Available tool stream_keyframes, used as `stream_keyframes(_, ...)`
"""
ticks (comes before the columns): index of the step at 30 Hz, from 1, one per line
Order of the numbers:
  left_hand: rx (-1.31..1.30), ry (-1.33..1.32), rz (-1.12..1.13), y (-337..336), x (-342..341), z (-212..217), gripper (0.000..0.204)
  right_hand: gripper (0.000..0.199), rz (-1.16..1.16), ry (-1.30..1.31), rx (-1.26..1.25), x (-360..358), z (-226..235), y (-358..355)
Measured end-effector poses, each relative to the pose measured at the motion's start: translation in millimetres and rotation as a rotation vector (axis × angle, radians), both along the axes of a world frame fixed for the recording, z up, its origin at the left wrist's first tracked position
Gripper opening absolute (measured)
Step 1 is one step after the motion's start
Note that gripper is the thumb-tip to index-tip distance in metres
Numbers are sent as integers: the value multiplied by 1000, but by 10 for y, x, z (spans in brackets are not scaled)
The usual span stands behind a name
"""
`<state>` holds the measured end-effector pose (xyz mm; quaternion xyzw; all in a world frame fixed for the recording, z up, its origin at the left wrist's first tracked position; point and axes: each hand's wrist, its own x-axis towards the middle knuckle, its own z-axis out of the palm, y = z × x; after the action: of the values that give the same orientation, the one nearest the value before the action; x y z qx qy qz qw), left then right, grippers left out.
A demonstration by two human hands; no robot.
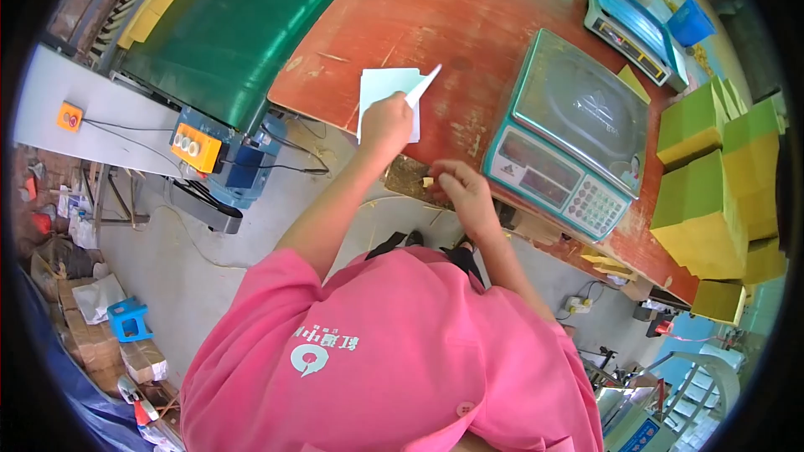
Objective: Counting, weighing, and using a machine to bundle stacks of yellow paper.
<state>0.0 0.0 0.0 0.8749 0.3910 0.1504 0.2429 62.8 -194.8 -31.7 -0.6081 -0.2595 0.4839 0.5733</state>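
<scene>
Pale, white-to-light-green paper sheets (pixel 378 84) lie on the red wooden table near its front edge. My left hand (pixel 389 124) is closed over them and grips a white sheet (pixel 423 85) that stands up at a slant, its narrow end pointing to the upper right. Whether this sheet is folded or separate from those below, I cannot tell. At the table's front edge, left of the green-and-white scale (pixel 557 138), is my right hand (pixel 466 194) with its fingers curled. A small pale yellowish bit (pixel 428 182) shows at its fingertips; whether it is held is unclear.
A green conveyor belt (pixel 226 33) runs at the left, with an orange button box (pixel 195 147) beside it. Green-and-yellow paper stacks (pixel 699 213) stand on the right. Farther back are a second scale (pixel 632 29) and a blue container (pixel 691 23). A blue stool (pixel 128 320) stands lower left.
</scene>
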Motion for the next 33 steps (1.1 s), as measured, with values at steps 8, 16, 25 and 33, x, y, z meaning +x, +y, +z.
stream_keyframes(8,487,-559,154,303,-523,336,46,43,-212,-453,6,361,-46,708)
stream_keyframes(16,323,-259,-9,228,-339,-250,22,45,-267,-286,79,399,-84,1109)
stream_keyframes(25,-109,-233,28,410,-292,-237,34,43,-210,416,136,481,40,1245)
stream_keyframes(33,-786,-403,73,536,-312,-152,48,29,-110,168,109,288,135,1427)
